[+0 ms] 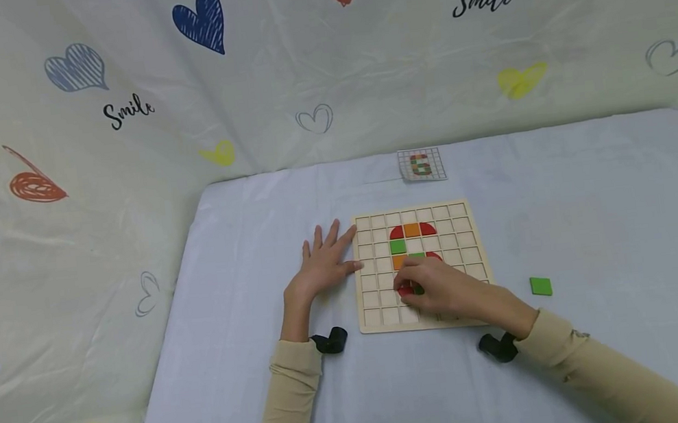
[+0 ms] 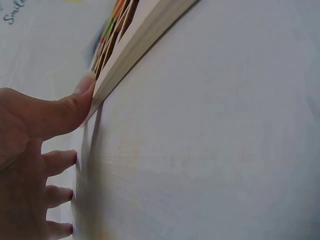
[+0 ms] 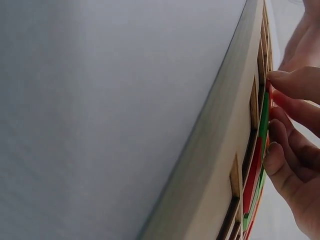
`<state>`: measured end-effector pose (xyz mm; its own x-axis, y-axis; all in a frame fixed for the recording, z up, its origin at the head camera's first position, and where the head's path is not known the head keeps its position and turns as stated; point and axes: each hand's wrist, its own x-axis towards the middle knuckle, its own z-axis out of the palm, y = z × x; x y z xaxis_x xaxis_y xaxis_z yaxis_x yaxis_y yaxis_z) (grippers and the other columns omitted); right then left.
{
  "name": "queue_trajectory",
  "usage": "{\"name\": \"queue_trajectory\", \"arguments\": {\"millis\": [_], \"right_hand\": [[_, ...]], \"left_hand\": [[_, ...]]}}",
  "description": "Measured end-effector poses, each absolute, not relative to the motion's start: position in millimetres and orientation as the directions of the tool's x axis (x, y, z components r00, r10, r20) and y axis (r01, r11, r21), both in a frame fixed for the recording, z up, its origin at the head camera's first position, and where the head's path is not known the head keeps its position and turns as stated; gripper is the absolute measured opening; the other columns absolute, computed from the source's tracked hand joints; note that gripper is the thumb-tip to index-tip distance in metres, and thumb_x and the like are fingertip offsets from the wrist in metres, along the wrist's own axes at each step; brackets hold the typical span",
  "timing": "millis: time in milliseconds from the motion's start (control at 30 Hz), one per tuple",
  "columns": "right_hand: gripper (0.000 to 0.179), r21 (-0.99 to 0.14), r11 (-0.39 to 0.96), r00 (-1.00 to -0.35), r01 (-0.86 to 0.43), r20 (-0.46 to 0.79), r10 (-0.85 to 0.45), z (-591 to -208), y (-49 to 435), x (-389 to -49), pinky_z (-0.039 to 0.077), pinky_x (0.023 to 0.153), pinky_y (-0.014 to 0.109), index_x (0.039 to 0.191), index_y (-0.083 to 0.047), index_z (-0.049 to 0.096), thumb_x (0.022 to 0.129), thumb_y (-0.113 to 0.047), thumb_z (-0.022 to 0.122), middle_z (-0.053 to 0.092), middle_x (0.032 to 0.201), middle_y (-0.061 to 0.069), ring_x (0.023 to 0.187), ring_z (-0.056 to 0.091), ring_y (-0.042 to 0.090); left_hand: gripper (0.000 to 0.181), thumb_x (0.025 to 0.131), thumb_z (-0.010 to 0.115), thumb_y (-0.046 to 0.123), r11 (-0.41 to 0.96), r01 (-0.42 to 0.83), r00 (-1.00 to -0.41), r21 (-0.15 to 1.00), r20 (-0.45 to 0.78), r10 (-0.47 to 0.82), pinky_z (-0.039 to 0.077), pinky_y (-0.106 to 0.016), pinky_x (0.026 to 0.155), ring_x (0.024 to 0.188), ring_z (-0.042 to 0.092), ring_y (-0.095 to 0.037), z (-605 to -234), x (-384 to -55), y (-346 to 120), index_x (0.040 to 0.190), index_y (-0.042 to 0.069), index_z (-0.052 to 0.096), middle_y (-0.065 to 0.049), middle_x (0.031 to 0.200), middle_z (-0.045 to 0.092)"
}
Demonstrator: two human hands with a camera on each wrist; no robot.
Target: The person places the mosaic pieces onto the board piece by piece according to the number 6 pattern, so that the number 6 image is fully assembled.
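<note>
A wooden grid board (image 1: 373, 317) lies on the white cloth. In its cells sit red rounded-corner pieces (image 1: 428, 229), orange squares (image 1: 411, 230) and green squares (image 1: 398, 246). My left hand (image 1: 324, 266) is spread at the board's left edge, its thumb (image 2: 75, 102) against the rim in the left wrist view. Over the lower middle cells, my right hand (image 1: 443, 287) pinches a red piece (image 1: 405, 291) between thumb and fingers at the board's surface. A green piece (image 1: 418, 288) beside it is partly covered by the fingers, and the hand hides several cells.
Right of the board lies a loose green square tile (image 1: 540, 286). Behind the board is a small printed card (image 1: 422, 165) with a coloured grid pattern. Black wrist cameras (image 1: 331, 340) are strapped on both wrists. A patterned cloth (image 1: 265, 95) hangs behind the table.
</note>
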<state>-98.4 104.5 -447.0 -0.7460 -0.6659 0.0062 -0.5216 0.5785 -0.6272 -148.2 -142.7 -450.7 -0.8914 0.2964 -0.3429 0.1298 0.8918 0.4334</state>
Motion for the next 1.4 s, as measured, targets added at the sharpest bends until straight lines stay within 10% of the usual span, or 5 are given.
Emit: {"name": "queue_trajectory", "arguments": {"millis": [1400], "right_hand": [[0.041, -0.473, 0.671, -0.821, -0.571, 0.325, -0.469, -452, 245, -60, 0.053, 0.064, 0.021, 0.096, -0.012, 0.076, 0.064, 0.011, 0.088, 0.07, 0.094, -0.005, 0.076, 0.061, 0.01]], "left_hand": [[0.076, 0.101, 0.064, 0.042, 0.893, 0.124, -0.894, 0.433, -0.342, 0.29, -0.002, -0.065, 0.125, 0.16, -0.01, -0.039, -451, -147, -141, 0.165, 0.027, 0.026, -0.006, 0.175, 0.004]]}}
